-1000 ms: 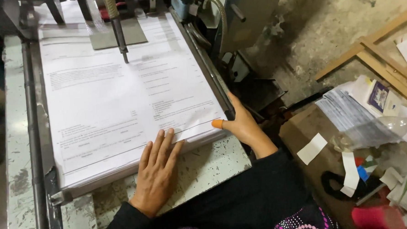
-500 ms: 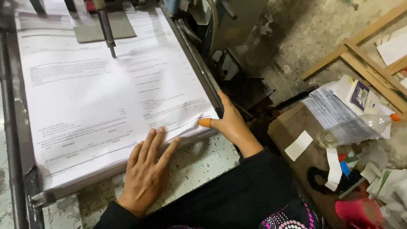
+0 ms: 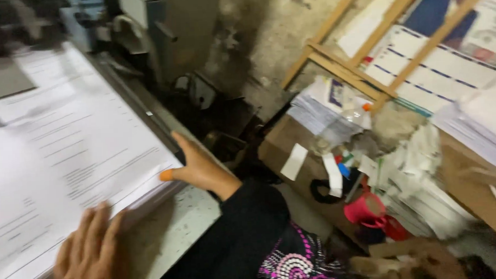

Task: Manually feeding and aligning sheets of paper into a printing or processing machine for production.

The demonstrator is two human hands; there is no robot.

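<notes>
Paper stack: I see a thick stack of printed sheets (image 3: 65,158) lying flat on the pale, speckled machine table (image 3: 174,237). It fills the left half of the view, its near right corner toward me.
Left hand: My left hand (image 3: 88,258) lies palm down on the stack's near edge, at the bottom left. The fingers (image 3: 98,224) are stretched out flat and slightly apart, their tips on the top sheet. Nothing is pinched.
Right hand: My right hand (image 3: 199,167) is set against the stack's right side at the near corner, beside the dark metal guide rail (image 3: 141,110). The thumb, with its orange-tinted tip, touches the corner of the sheets. The remaining fingers are hidden behind the stack's edge; I cannot tell whether they are curled or straight.
Sleeve: A black sleeve (image 3: 246,234) runs from the right wrist toward the bottom of the view, with a pink and white patterned patch lower down.
Machine: A grey machine body (image 3: 159,26) stands behind the rail, blurred.
Surroundings: To the right, a cardboard box (image 3: 293,143) carries loose papers and a clear plastic bottle (image 3: 350,115). A red cup-shaped item (image 3: 365,207) sits near further paper piles. Wooden frames (image 3: 339,52) lean against the wall.
</notes>
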